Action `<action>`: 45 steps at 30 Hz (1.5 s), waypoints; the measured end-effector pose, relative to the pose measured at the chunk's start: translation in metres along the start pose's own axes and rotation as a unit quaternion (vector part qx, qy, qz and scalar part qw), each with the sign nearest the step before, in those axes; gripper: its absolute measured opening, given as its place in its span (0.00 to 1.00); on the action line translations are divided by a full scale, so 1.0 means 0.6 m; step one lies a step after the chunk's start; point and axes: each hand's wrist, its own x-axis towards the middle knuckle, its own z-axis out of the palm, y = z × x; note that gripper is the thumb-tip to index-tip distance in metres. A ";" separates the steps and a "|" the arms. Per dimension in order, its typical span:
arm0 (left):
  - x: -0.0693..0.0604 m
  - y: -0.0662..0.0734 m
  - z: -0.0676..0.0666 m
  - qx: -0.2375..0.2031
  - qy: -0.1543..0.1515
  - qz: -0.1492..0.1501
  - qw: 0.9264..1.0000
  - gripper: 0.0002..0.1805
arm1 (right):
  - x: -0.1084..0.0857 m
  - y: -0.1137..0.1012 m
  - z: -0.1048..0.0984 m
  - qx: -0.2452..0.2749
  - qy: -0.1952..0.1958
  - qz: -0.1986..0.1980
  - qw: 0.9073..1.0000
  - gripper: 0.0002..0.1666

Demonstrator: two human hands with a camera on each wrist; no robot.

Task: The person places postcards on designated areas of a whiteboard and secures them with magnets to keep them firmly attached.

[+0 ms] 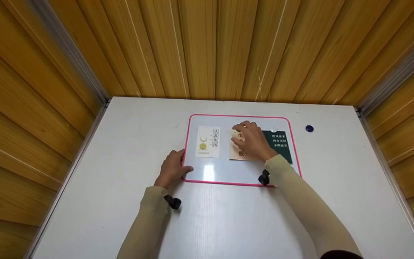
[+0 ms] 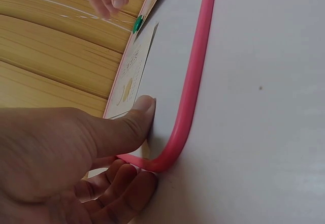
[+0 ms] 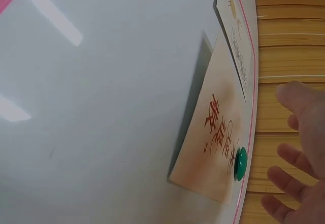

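A whiteboard (image 1: 234, 174) with a pink rim lies on the table. My left hand (image 1: 173, 167) grips its near left corner, thumb on top and fingers curled beneath the rim. Over the beige card (image 1: 235, 154) in the middle hovers my right hand (image 1: 252, 140). Its fingers are spread and relaxed and hold nothing. A round green magnet (image 3: 241, 163) sits near that card's top edge in the right wrist view, apart from the fingers. To the left lies a white card (image 1: 208, 142); to the right, a dark green card (image 1: 280, 144) bears a whitish magnet (image 1: 273, 130).
A dark blue round magnet (image 1: 309, 128) lies on the white table (image 1: 120, 144), to the right of the board. Wood-look panels (image 1: 199, 50) rise behind the table and along both sides.
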 end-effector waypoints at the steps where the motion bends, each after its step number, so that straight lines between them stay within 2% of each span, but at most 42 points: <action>1: -0.001 0.000 0.000 -0.001 0.001 0.000 1.000 0.42 | -0.001 0.003 -0.002 0.000 0.000 0.004 1.000 0.26; 5: -0.003 0.001 0.000 -0.005 0.003 0.000 1.000 0.42 | -0.003 0.015 -0.008 0.002 0.003 0.013 1.000 0.26; 13: -0.006 0.000 -0.002 -0.005 0.002 0.005 1.000 0.42 | -0.005 0.037 -0.020 -0.006 0.019 0.006 1.000 0.26; 19: -0.006 -0.001 -0.001 0.002 0.009 0.015 1.000 0.41 | -0.008 0.046 -0.023 -0.025 0.025 0.005 0.999 0.26; 31: -0.006 -0.003 0.000 -0.001 0.011 0.021 1.000 0.41 | -0.010 0.052 -0.025 -0.020 0.025 0.017 0.999 0.26; 45: -0.002 -0.002 -0.002 0.003 0.006 0.015 1.000 0.41 | -0.016 0.078 -0.038 -0.031 0.027 0.030 0.999 0.26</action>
